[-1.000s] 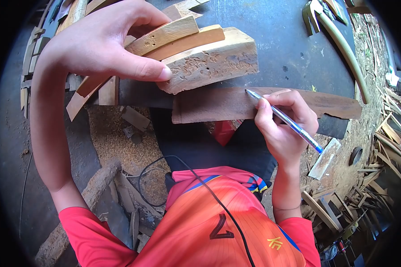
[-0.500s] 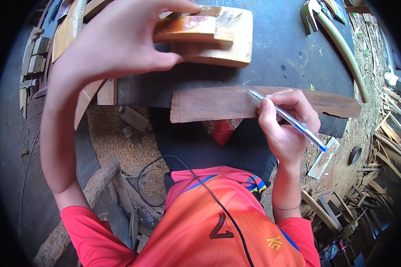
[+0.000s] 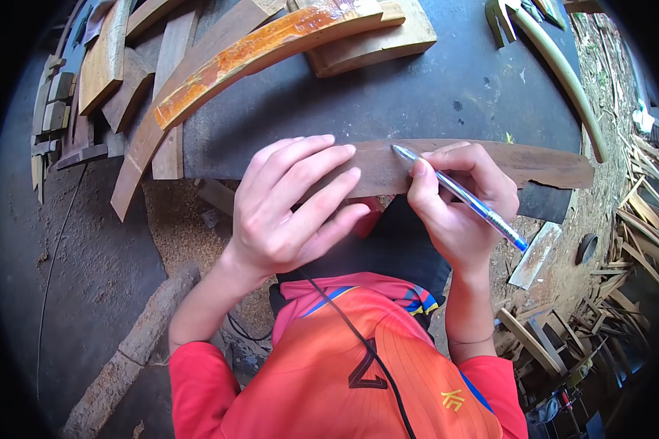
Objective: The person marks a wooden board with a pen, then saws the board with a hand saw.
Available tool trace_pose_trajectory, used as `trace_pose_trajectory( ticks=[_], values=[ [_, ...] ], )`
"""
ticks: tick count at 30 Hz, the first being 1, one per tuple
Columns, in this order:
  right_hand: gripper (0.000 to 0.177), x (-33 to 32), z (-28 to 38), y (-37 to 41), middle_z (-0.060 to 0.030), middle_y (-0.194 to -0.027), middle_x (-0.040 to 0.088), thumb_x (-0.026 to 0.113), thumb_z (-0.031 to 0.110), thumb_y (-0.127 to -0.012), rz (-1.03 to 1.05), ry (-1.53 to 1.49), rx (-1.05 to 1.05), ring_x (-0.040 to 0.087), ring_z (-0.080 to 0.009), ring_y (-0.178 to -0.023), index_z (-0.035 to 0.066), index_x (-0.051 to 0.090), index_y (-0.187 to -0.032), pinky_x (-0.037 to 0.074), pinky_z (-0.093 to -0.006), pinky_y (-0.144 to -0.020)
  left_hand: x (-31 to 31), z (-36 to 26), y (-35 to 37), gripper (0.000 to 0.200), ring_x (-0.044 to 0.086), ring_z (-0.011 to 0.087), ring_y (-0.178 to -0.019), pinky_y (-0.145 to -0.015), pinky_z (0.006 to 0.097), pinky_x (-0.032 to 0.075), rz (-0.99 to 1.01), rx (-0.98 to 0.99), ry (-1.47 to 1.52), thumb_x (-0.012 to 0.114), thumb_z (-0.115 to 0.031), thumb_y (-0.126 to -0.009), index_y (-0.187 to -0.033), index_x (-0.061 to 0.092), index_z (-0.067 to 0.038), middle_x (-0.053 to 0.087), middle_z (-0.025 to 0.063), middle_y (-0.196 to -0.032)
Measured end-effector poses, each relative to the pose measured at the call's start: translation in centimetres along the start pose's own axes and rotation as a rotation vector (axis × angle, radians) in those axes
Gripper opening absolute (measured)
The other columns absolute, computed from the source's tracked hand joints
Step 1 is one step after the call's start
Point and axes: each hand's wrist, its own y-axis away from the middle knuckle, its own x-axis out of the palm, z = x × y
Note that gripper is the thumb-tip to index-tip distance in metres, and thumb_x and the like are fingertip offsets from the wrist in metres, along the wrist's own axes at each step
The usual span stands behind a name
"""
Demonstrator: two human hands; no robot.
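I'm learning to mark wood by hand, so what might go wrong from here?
The brown board could shift and spoil a line: its near edge appears to overhang the dark table, and the left hand lies flat with fingers spread, not gripping it.
The pen in the right hand might slip off, since its tip is close to the board's far edge.
The curved wooden piece lies over a block and could slide if bumped.

I wear a bright orange-red fabric jersey [image 3: 293, 380] with short red sleeves [image 3: 205, 382], a dark numeral [image 3: 366, 382] and an angular yellow emblem [image 3: 452, 399] — blue and yellow trim [image 3: 422, 301] marks its pinkish hem [image 3: 296, 291]. Below are black trousers [image 3: 406, 249] — a thin black cable [image 3: 351, 326] crosses my front. My left hand [image 3: 289, 205] and right hand [image 3: 461, 201] are bare.
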Motion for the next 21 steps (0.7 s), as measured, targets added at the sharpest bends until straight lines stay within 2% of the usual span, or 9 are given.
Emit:
trace_pose_trajectory(
  ticks=[6, 8, 9, 12, 18, 21],
  values=[
    [0.013, 0.1, -0.1, 0.0, -0.0061, -0.074, 0.076, 0.088, 0.002, -0.082, 0.001, 0.010, -0.031, 0.073, -0.0133, -0.062, 0.004, 0.075, -0.085, 0.055, -0.0267, -0.060, 2.7, -0.1, 2.8, 0.028, 0.074, 0.0347, -0.120, -0.104, 0.0484, 0.057, -0.147, -0.039, -0.109, 0.087, -0.024, -0.092, -0.116, 0.082, -0.009, 0.080, 0.0124, -0.125],
    [0.011, -0.3, -0.2, 0.1, -0.0047, -0.081, 0.076, 0.083, -0.003, -0.088, 0.059, 0.031, -0.064, 0.069, -0.0062, -0.068, -0.001, 0.073, -0.091, 0.052, -0.0206, -0.061, 3.2, 0.2, 2.9, 0.028, 0.075, 0.0328, -0.120, -0.105, 0.0477, 0.057, -0.180, -0.030, -0.127, 0.088, -0.027, -0.093, -0.115, 0.082, -0.011, 0.080, 0.0113, -0.125],
    [0.009, -0.4, -0.2, 0.1, -0.0040, -0.085, 0.076, 0.081, -0.005, -0.091, 0.085, 0.042, -0.080, 0.067, -0.0026, -0.072, -0.003, 0.072, -0.095, 0.050, -0.0175, -0.061, 3.2, 0.4, 2.8, 0.030, 0.075, 0.0320, -0.119, -0.104, 0.0476, 0.057, -0.190, -0.027, -0.123, 0.088, -0.028, -0.092, -0.115, 0.082, -0.011, 0.081, 0.0106, -0.124],
    [0.013, 0.0, 0.0, 0.0, -0.0059, -0.074, 0.077, 0.088, 0.003, -0.082, 0.015, 0.040, -0.036, 0.073, -0.0121, -0.063, 0.004, 0.075, -0.086, 0.056, -0.0263, -0.061, 3.1, 0.5, 2.5, 0.034, 0.076, 0.0302, -0.118, -0.103, 0.0470, 0.057, -0.201, -0.012, -0.115, 0.090, -0.033, -0.089, -0.114, 0.083, -0.011, 0.082, 0.0088, -0.120],
    [0.013, -0.2, 0.1, 0.1, -0.0056, -0.075, 0.077, 0.088, 0.004, -0.083, 0.005, 0.015, 0.024, 0.073, -0.0109, -0.063, 0.004, 0.076, -0.086, 0.055, -0.0255, -0.060, 2.6, 1.0, 2.1, 0.036, 0.076, 0.0288, -0.114, -0.098, 0.0454, 0.058, -0.193, 0.024, -0.091, 0.092, -0.034, -0.085, -0.110, 0.084, -0.011, 0.083, 0.0073, -0.116],
    [0.008, -0.5, 0.1, 0.1, -0.0052, -0.084, 0.078, 0.081, -0.004, -0.092, 0.074, 0.082, -0.046, 0.069, -0.0031, -0.070, -0.003, 0.074, -0.096, 0.050, -0.0173, -0.060, 2.6, 1.1, 2.0, 0.035, 0.076, 0.0284, -0.113, -0.097, 0.0449, 0.058, -0.205, 0.029, -0.074, 0.092, -0.034, -0.084, -0.109, 0.084, -0.010, 0.083, 0.0072, -0.115]
  ],
)
